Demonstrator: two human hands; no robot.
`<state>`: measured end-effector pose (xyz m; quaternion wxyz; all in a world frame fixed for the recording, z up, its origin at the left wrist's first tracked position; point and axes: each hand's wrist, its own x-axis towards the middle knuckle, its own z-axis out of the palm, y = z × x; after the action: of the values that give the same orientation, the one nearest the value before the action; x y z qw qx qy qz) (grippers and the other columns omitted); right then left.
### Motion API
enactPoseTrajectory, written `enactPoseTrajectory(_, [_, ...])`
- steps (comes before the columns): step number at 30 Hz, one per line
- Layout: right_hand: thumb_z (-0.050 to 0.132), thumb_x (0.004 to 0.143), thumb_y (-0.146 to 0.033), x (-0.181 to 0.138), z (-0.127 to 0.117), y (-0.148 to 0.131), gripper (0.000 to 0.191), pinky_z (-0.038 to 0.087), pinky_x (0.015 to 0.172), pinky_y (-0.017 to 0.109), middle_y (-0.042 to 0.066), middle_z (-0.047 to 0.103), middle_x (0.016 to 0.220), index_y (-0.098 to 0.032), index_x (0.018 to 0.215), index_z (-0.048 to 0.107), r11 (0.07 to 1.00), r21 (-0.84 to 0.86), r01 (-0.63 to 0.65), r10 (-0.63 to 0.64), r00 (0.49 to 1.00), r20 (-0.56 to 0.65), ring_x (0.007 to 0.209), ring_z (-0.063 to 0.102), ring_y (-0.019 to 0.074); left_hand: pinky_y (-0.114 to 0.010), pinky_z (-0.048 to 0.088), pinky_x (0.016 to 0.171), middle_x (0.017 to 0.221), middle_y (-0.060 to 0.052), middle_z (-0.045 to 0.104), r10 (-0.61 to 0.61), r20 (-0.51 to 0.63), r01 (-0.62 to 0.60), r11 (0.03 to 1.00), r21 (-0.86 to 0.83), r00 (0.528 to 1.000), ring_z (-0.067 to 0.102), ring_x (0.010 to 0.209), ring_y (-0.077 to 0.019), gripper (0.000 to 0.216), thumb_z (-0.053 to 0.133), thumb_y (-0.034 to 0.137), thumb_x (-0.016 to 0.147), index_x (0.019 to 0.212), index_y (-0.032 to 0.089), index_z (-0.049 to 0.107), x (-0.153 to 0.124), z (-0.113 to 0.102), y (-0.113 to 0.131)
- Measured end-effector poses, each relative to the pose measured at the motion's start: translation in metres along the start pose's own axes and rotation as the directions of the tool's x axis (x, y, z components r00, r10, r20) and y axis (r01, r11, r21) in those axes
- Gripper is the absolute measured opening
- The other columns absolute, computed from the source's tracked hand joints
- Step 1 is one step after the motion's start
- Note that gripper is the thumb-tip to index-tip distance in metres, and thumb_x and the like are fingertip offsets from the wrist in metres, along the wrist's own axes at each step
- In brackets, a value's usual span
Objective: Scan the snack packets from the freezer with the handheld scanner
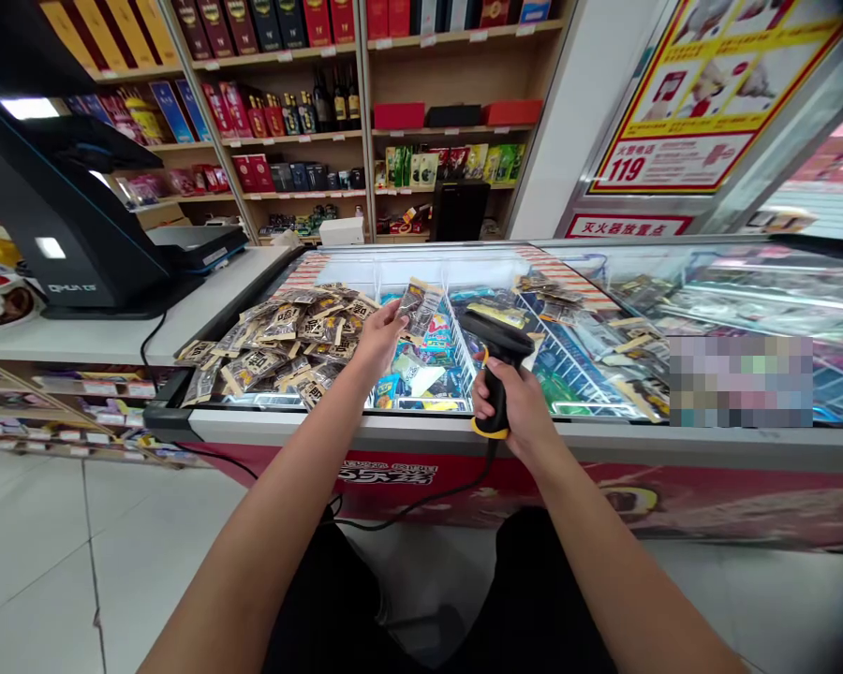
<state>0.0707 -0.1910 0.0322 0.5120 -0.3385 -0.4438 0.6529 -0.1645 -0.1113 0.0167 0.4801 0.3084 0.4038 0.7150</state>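
My left hand (381,339) pinches the edge of a small clear-and-brown snack packet (420,305) and holds it up over the chest freezer (407,429). In my right hand (524,404) is a black and yellow barcode scanner (497,339), gripped by its handle, with its head angled towards the packet. A cord hangs from the handle. Left of my left hand, a heap of similar packets (281,323) lies on top of the freezer. Smaller groups of packets (554,295) lie on the right of the scanner. Below my hands, colourful frozen goods (436,342) sit in wire baskets.
A black scale-like machine (77,225) stands on the white counter (112,332) at left. Shelves (288,140) with boxes and bottles rise behind the freezer. The scanner's cord (421,515) loops before the red freezer front. Part of the right side is blurred.
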Motion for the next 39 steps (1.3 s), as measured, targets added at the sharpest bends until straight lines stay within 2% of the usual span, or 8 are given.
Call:
enactPoseTrajectory(5, [0.101,0.072,-0.06,0.001,0.006,0.005,0.056,0.039,0.041,0.024,-0.009,0.057,0.059,-0.025,0.102,0.068,1.0,0.013,0.01,-0.01,1.0,-0.006,0.042,0.044,0.0091,-0.037,0.054,0.117,0.094,0.002,0.074,-0.013,-0.022,0.009,0.987,-0.157,1.0,0.076,0.107,-0.0182,0.038,0.097,0.015,0.082,0.107,0.026,0.071,-0.003,-0.001,0.004])
enactPoseTrajectory(9, [0.099,0.075,-0.061,0.002,0.014,0.008,0.056,0.039,0.042,0.023,-0.009,0.058,0.059,-0.023,0.103,0.069,0.999,-0.031,0.01,-0.009,1.0,0.026,0.042,0.046,0.0088,-0.038,0.057,0.115,0.09,0.007,0.065,-0.008,-0.051,-0.001,0.985,-0.171,0.999,0.068,0.083,-0.0111,0.044,0.099,0.02,0.085,0.105,0.027,0.061,-0.005,-0.002,0.006])
enactPoseTrajectory(21, [0.1,0.072,-0.069,0.0,0.024,0.007,0.062,0.041,0.041,0.024,-0.007,0.057,0.057,-0.024,0.088,0.061,0.988,-0.151,-0.008,0.02,0.997,0.074,0.039,0.047,0.0086,-0.045,0.06,0.118,0.091,0.005,0.063,0.024,-0.046,-0.029,0.993,-0.118,0.999,0.072,0.099,-0.0155,0.046,0.1,0.02,0.085,0.098,0.025,0.056,-0.007,-0.001,0.003])
enactPoseTrajectory(27, [0.098,0.077,-0.07,0.001,0.021,0.011,0.06,0.043,0.04,0.025,-0.006,0.058,0.059,-0.025,0.087,0.06,0.976,-0.217,0.017,0.003,0.996,0.092,0.04,0.048,0.0099,-0.043,0.063,0.115,0.093,0.004,0.065,0.039,-0.041,-0.043,0.994,-0.101,0.998,0.071,0.093,-0.0133,0.044,0.098,0.021,0.087,0.099,0.025,0.056,-0.004,-0.004,0.001])
enactPoseTrajectory(31, [0.099,0.076,-0.07,0.0,0.021,0.012,0.06,0.042,0.041,0.026,-0.007,0.057,0.058,-0.025,0.088,0.061,0.982,-0.189,0.014,0.001,0.997,0.082,0.04,0.048,0.0096,-0.043,0.064,0.111,0.095,0.002,0.065,0.119,-0.038,-0.116,0.991,0.059,0.992,0.073,0.098,-0.0166,0.038,0.094,0.026,0.092,0.099,0.025,0.056,-0.002,-0.006,-0.002])
enactPoseTrajectory(34, [0.1,0.075,-0.068,-0.002,0.021,0.01,0.06,0.042,0.042,0.025,-0.008,0.059,0.059,-0.024,0.094,0.065,0.989,-0.148,0.01,0.001,0.997,0.071,0.04,0.047,0.0091,-0.041,0.065,0.106,0.105,-0.005,0.072,0.35,0.03,-0.333,0.857,0.394,0.936,0.075,0.109,-0.0234,0.026,0.087,0.024,0.097,0.103,0.026,0.061,-0.003,-0.007,-0.006])
enactPoseTrajectory(36, [0.1,0.074,-0.067,-0.004,0.018,0.007,0.06,0.041,0.043,0.025,-0.008,0.059,0.06,-0.023,0.1,0.068,0.993,-0.121,0.013,-0.006,0.998,0.059,0.041,0.047,0.0089,-0.039,0.064,0.101,0.116,-0.009,0.076,0.499,0.138,-0.479,0.661,0.577,0.856,0.077,0.113,-0.0262,0.02,0.079,0.021,0.101,0.113,0.026,0.065,-0.006,-0.008,-0.007])
enactPoseTrajectory(39, [0.101,0.074,-0.063,-0.004,0.01,0.003,0.06,0.04,0.043,0.024,-0.009,0.059,0.06,-0.024,0.105,0.069,0.995,-0.094,0.027,-0.025,0.999,0.021,0.041,0.047,0.0086,-0.039,0.064,0.098,0.122,-0.012,0.078,0.592,0.271,-0.571,0.404,0.715,0.759,0.076,0.113,-0.0273,0.016,0.065,0.017,0.107,0.12,0.026,0.067,-0.01,-0.011,-0.004])
